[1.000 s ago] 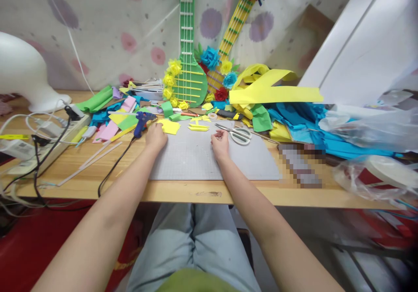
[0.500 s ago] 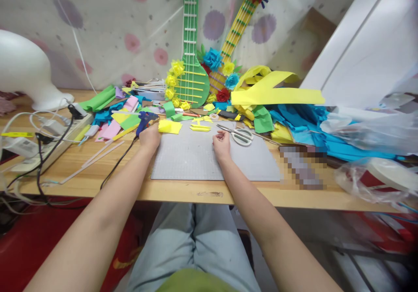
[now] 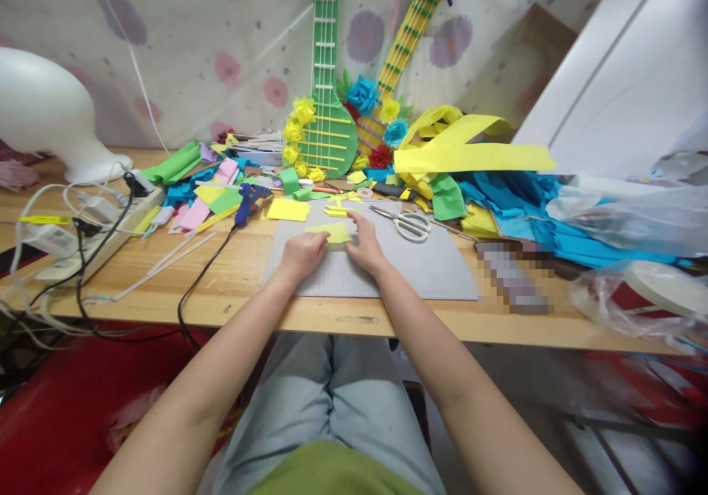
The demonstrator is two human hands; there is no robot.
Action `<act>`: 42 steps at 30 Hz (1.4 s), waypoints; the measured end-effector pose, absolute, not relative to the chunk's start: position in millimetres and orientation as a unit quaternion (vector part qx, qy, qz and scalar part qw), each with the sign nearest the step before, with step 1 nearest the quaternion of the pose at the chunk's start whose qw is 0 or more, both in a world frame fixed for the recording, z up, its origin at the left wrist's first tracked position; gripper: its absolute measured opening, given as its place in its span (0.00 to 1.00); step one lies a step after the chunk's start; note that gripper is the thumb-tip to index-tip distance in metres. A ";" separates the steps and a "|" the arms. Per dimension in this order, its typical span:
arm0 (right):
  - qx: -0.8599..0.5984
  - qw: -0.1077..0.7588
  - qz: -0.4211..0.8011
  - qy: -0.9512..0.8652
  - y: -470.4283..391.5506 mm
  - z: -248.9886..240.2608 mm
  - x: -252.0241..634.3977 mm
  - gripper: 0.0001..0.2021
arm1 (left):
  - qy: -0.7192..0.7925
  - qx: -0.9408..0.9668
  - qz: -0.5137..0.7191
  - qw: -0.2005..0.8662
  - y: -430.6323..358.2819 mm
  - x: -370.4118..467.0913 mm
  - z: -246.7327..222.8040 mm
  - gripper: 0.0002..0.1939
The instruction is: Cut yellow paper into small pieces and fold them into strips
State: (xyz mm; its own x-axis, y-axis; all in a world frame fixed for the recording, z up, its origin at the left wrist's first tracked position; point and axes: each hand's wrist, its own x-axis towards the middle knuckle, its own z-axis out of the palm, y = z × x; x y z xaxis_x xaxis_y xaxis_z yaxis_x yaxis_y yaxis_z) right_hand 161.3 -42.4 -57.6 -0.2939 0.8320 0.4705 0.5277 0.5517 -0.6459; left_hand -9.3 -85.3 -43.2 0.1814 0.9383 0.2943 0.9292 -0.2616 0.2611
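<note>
A blue glue gun [image 3: 247, 207] lay at ten o'clock from the left hand [image 3: 303, 253], and yellow paper [image 3: 287, 209] at eleven. The left hand's fingertips pinched a pale yellow sheet [image 3: 335, 233], which was at two o'clock from that hand, over the grey mat [image 3: 420, 274]. The right hand [image 3: 366, 244], at the sheet's three o'clock, had thumb and forefinger parted; whether they touched it, I couldn't tell. Scissors [image 3: 398, 218] lay at the right hand's two o'clock

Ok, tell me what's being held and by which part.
The left hand pinches a yellow paper piece by its near left side; whether the right hand also holds its right end cannot be told.
</note>
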 end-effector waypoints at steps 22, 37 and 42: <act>-0.473 0.423 0.370 -0.678 -39.0 -61.7 153.8 0.19 | 0.688 0.616 0.355 0.144 -77.2 -26.7 -48.2 0.19; -0.538 0.370 0.244 -0.717 -42.3 -61.8 146.0 0.26 | 0.735 0.591 0.319 0.091 -72.2 -21.5 -46.4 0.22; -0.563 0.338 0.195 -0.729 -45.1 -58.4 140.2 0.25 | 0.741 0.593 0.306 0.080 -69.4 -21.2 -46.3 0.21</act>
